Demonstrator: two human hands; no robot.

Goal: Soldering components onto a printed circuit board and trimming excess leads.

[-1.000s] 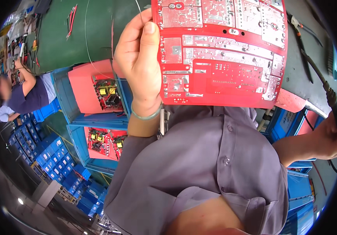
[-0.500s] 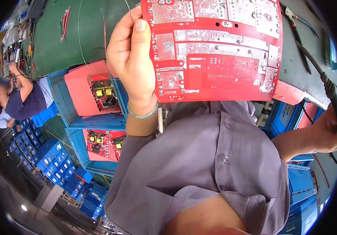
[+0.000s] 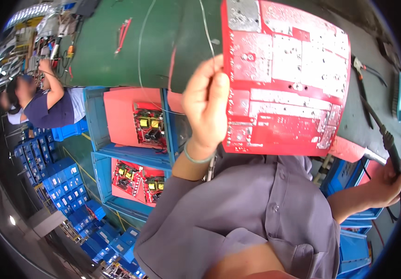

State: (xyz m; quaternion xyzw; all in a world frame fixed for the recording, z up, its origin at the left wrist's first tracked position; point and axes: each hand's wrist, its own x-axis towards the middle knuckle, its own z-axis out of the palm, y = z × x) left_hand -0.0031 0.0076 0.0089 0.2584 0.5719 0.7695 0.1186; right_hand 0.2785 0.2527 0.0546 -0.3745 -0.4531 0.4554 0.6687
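My left hand (image 3: 209,104) is closed on the left edge of a large red circuit board (image 3: 275,132). The board is raised in front of my chest, its solder side with silvery patches facing me. A thin solder wire (image 3: 207,25) runs down to the fingertips of the same hand. Out at the right rim, my right hand (image 3: 386,188) is closed round the dark handle of a soldering iron (image 3: 395,156) with a ribbed cable sleeve. Its tip is not visible, and the dark rim hides part of the grip.
Blue crates (image 3: 99,116) at the left hold populated red boards (image 3: 149,123) on pink foam. Red wires (image 3: 123,35) lie on the green bench (image 3: 102,60). Pliers (image 3: 359,65) and a brush (image 3: 399,97) lie at the right. A co-worker (image 3: 47,102) sits far left.
The board and my left hand have moved right and lower in the picture, showing more of the board's upper part. My right hand is lower. The whole view has shifted somewhat.
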